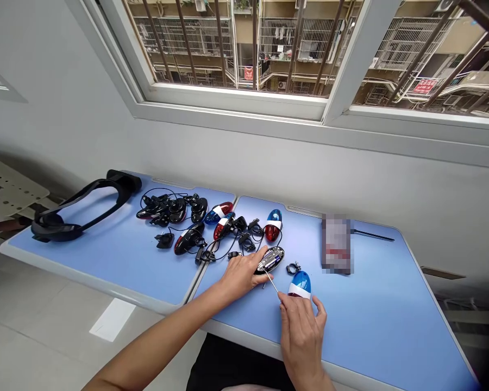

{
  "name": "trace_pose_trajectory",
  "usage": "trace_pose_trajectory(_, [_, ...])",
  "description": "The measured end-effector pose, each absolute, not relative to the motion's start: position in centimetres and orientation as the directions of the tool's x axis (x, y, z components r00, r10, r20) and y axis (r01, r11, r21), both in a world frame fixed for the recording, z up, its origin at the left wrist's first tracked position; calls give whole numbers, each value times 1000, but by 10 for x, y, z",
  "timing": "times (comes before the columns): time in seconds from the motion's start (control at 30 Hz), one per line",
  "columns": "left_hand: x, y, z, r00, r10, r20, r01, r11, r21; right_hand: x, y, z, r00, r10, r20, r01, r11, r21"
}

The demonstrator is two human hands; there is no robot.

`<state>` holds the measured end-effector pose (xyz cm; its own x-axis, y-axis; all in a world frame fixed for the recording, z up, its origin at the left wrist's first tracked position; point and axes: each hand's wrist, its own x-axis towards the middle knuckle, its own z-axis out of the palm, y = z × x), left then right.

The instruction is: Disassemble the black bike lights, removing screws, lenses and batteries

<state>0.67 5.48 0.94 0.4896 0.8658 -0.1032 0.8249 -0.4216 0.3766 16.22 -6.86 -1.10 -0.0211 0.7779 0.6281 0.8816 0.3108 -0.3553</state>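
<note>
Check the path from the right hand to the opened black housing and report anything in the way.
Nothing visible blocks it: the screwdriver in the right hand reaches the opened black housing. The left hand grips the housing near the screwdriver's tip. The blue-white-red cover lies right of that line.

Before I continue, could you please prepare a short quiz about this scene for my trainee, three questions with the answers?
1. Which hand holds the thin metal tool?
2. True or false: the left hand is touching the open oval housing.
3. The far end of the shell nearest the right hand is: A) red, B) blue, C) black.

Key: 1. The right hand. 2. True. 3. B.
</note>
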Motion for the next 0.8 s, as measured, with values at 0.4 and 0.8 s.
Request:
trace_pose_trajectory(0.4, [6, 54, 7, 497, 863, -95, 826, -436, 356, 161, -72, -11, 73, 847, 527, 801, 265, -537])
trace_pose_trajectory(0.8, [7, 52, 7, 425, 900, -90, 866, -377, 328, 138, -82, -18, 40, 786, 617, 940, 181, -291])
